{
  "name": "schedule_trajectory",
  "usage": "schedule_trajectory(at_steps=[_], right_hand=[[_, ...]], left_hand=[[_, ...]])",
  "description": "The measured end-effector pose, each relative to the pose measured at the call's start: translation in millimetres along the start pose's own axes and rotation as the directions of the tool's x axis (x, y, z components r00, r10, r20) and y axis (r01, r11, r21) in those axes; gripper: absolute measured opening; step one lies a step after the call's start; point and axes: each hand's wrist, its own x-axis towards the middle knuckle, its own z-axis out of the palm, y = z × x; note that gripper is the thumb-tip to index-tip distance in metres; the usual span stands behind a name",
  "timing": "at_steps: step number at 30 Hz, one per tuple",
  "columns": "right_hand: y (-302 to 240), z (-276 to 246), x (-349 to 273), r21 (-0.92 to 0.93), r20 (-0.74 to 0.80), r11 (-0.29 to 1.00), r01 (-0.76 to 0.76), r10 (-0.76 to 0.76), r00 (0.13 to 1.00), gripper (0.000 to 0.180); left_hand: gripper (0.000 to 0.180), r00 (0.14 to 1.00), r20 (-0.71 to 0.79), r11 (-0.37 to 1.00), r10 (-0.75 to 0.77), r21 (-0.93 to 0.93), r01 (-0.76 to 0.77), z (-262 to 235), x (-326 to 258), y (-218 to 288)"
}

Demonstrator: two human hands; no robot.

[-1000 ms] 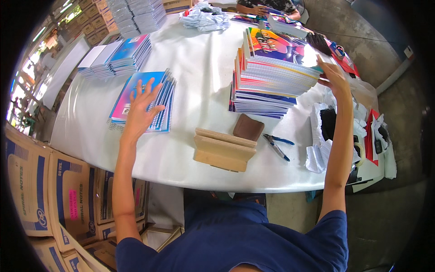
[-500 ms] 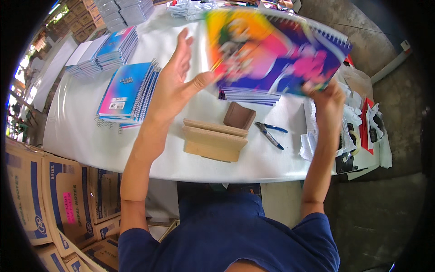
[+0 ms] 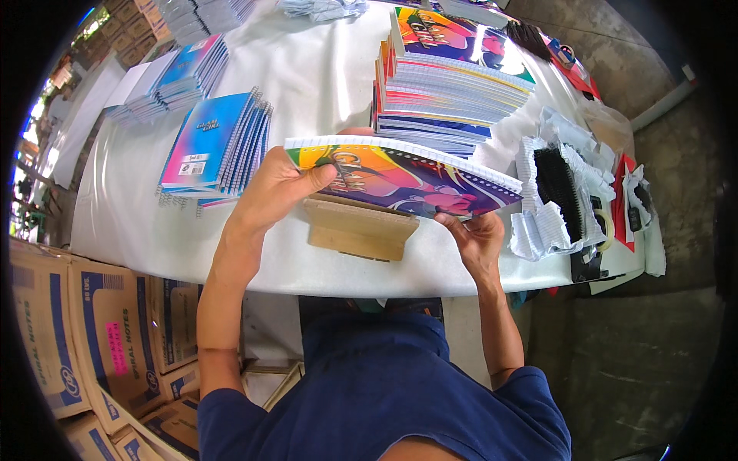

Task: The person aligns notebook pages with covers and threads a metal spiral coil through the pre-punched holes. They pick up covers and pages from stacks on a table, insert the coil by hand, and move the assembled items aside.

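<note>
Hands grip a bundle of colourful spiral notebooks (image 3: 400, 177) held above a white table (image 3: 307, 84): the left hand (image 3: 280, 188) clamps its near-left corner, thumb on the cover, and the right hand (image 3: 477, 238) cups the right end from below. Just under the bundle sits a wooden block (image 3: 357, 230); beyond it rises a tall notebook stack (image 3: 453, 84).

Both forearms rise from the lower edge, elbows bent. The left hand (image 3: 280, 188) grips the left end of the notebook (image 3: 400, 177), thumb on its cover, fingers curled beneath. The right hand (image 3: 477, 238) holds the notebook's right end from below, palm up, fingers wrapped under its lower edge.
</note>
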Motion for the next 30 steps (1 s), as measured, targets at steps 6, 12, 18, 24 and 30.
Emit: schedule_trajectory(at_steps=[6, 12, 18, 24, 30], right_hand=[[34, 8, -24, -0.131, 0.094, 0.984, -0.123, 0.136, 0.986, 0.025], [24, 25, -37, -0.087, 0.221, 0.978, -0.189, 0.204, 0.954, 0.06], [60, -92, 55, -0.449, 0.062, 0.867, 0.214, -0.209, 0.976, 0.049], [138, -182, 92, -0.985, -0.172, -0.005, -0.173, 0.16, 0.972, 0.02], [134, -202, 107, -0.968, -0.182, 0.152, -0.198, 0.111, 0.977, 0.016]], left_hand=[[0.063, 0.998, 0.006, 0.996, -0.069, 0.049, 0.069, -9, -12, -42], [0.114, 0.932, -0.359, 0.996, 0.049, -0.051, -0.072, 15, -32, -113], [0.124, 0.875, -0.473, 0.994, 0.102, 0.071, -0.078, -1, -39, -111], [0.107, 0.808, -0.573, 0.991, 0.134, 0.089, -0.102, -10, -44, -92], [0.082, 0.799, -0.585, 0.99, 0.139, 0.111, -0.091, -7, -53, -83]])
